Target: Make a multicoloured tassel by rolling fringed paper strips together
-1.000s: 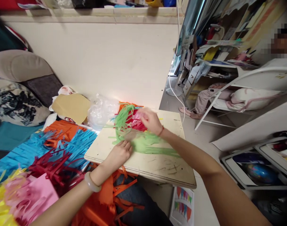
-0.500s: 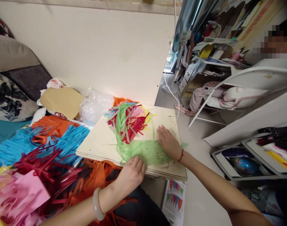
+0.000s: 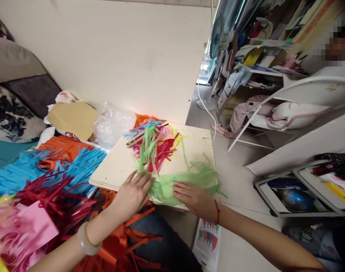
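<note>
A sheet of green tissue paper [image 3: 168, 185] with fringed ends lies along the near edge of a cream wooden board [image 3: 110, 166]. My left hand [image 3: 135, 190] rests on its left end, fingers stretched out and slightly spread. Flat on the middle of the sheet, my right hand [image 3: 193, 196] points its extended fingers leftward. Loose green strips fan out beyond the right hand. Behind the sheet sits a heap of cut paper strips [image 3: 158, 145] in green, red, pink, yellow and blue.
To the left are piles of blue fringe [image 3: 84, 164], dark red fringe [image 3: 50, 192] and pink paper [image 3: 33, 226]. Orange strips [image 3: 113, 241] cover my lap. A clear plastic bag [image 3: 111, 124] lies behind the board. At the right stand a white chair [image 3: 308, 88] and a seated person.
My left hand has moved left and slightly up to the sheet's left end. My right hand has slid left and down onto its middle, uncovering the fringed right end.
</note>
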A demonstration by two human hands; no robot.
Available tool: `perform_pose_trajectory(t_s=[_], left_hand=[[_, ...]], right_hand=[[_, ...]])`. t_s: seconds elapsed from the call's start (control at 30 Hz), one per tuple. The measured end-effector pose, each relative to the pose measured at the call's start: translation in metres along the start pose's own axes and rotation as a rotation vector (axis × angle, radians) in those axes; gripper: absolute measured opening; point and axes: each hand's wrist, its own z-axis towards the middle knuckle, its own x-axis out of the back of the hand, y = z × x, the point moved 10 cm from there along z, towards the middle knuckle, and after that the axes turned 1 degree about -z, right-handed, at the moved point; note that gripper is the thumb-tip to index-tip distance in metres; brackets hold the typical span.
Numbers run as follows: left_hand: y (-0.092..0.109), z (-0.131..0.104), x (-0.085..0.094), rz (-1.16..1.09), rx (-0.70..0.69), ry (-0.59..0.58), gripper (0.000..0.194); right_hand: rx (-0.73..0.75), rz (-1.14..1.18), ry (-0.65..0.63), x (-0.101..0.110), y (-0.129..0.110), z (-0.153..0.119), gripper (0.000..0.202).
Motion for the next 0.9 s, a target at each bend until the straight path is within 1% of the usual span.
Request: perform_pose_trajectory(t_s=[0.07,0.13,0.17,0.2,0.23,0.27,0.3,0.33,0.37,0.4,0.47,0.5,0.53,0.6,0.67,0.7,0.73,0.77,0.8,0.83,0.87,0.9], left_hand=[[-0.028,-0.007,0.005,0.043,0.066,-0.002,0.035],[-0.058,-0.013,0.011,0.103,0.194,-0.037,0.033],[-0.072,-0.014,0.017,0.13,0.271,-0.048,0.032],[-0.08,-0.013,0.025,0.135,0.332,-0.042,0.034],[-0.084,-0.009,0.034,0.108,0.366,-0.02,0.036],[-0.078,-0.001,0.041,0.028,0.336,0.006,0.039],[-0.066,0.011,0.048,-0.103,0.258,0.033,0.04],[-0.049,0.024,0.05,-0.27,0.146,0.024,0.043],[-0.033,0.036,0.05,-0.437,0.05,-0.021,0.048],[-0.022,0.047,0.047,-0.585,0.005,-0.067,0.052],[-0.008,0.063,0.034,-0.8,-0.009,-0.211,0.057],[-0.003,0.067,0.025,-0.868,-0.003,-0.299,0.059],[0.001,0.066,0.015,-0.913,-0.008,-0.397,0.061],[0.008,0.053,0.0,-0.947,-0.046,-0.585,0.063],[0.008,0.029,-0.01,-0.933,-0.063,-0.752,0.063],[0.003,0.015,-0.014,-0.889,-0.046,-0.817,0.064],[-0.005,0.003,-0.016,-0.81,-0.015,-0.863,0.066],[-0.016,-0.007,-0.017,-0.692,0.029,-0.881,0.067],[-0.029,-0.012,-0.014,-0.539,0.084,-0.863,0.067],[-0.043,-0.011,-0.008,-0.372,0.14,-0.805,0.065],[-0.052,-0.003,0.003,-0.225,0.187,-0.708,0.062],[-0.053,0.008,0.014,-0.132,0.2,-0.592,0.056]], right_hand=[[-0.075,0.005,0.123,0.023,0.009,-0.003,0.038],[-0.153,-0.002,0.236,0.046,0.016,-0.006,0.038],[-0.163,-0.012,0.276,0.054,0.015,-0.006,0.038],[-0.14,-0.026,0.299,0.059,0.011,-0.005,0.039],[-0.092,-0.041,0.316,0.062,0.005,-0.004,0.039],[-0.033,-0.06,0.329,0.064,-0.004,-0.003,0.039],[0.029,-0.084,0.342,0.065,-0.013,-0.002,0.038],[0.09,-0.113,0.348,0.065,-0.022,-0.002,0.037],[0.146,-0.144,0.353,0.066,-0.031,-0.003,0.035],[0.198,-0.178,0.357,0.068,-0.039,-0.005,0.033],[0.298,-0.241,0.349,0.071,-0.052,-0.01,0.031],[0.34,-0.263,0.345,0.073,-0.057,-0.013,0.031],[0.371,-0.28,0.34,0.074,-0.06,-0.016,0.03],[0.394,-0.295,0.32,0.072,-0.059,-0.021,0.03],[0.368,-0.287,0.28,0.064,-0.051,-0.024,0.031],[0.344,-0.277,0.253,0.058,-0.046,-0.025,0.032],[0.316,-0.263,0.224,0.051,-0.04,-0.026,0.032],[0.291,-0.246,0.193,0.044,-0.035,-0.026,0.033],[0.269,-0.23,0.166,0.037,-0.031,-0.026,0.034],[0.252,-0.215,0.143,0.031,-0.028,-0.026,0.034],[0.24,-0.204,0.122,0.026,-0.026,-0.025,0.035],[0.232,-0.195,0.104,0.021,-0.025,-0.025,0.035]])
